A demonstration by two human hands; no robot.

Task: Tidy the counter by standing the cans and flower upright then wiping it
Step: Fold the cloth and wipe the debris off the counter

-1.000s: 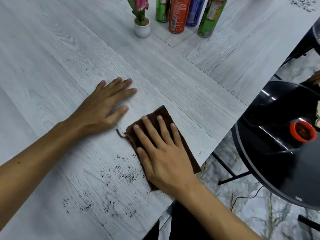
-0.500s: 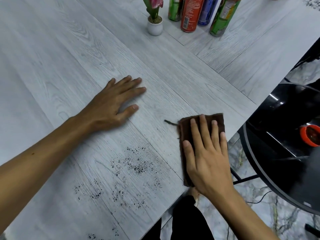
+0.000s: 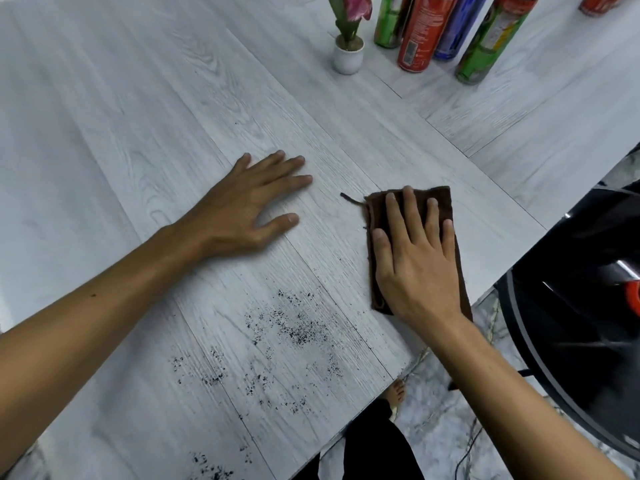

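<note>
My right hand [image 3: 417, 258] presses flat on a folded brown cloth [image 3: 377, 209] near the right edge of the pale wood-grain counter [image 3: 138, 133]. My left hand [image 3: 249, 206] lies flat on the counter, fingers spread, holding nothing. Black crumbs [image 3: 291, 327] are scattered on the counter below and between my hands. At the far end a pink flower in a small white pot [image 3: 348, 57] stands upright. To its right stand several upright cans: a green can [image 3: 389, 22], a red can [image 3: 417, 36], a blue can [image 3: 455, 26] and a green-and-red can [image 3: 485, 46].
A black round table [image 3: 571, 306] sits close to the counter's right edge, with an orange-rimmed object [image 3: 633, 301] on it. Another red can [image 3: 599, 3] is at the top right. Marble floor, a cable and my foot [image 3: 396, 393] show below the counter's edge.
My right hand slid the cloth from the crumb patch to the right, toward the counter's edge, then a little further up. The left hand has stayed flat in place.
</note>
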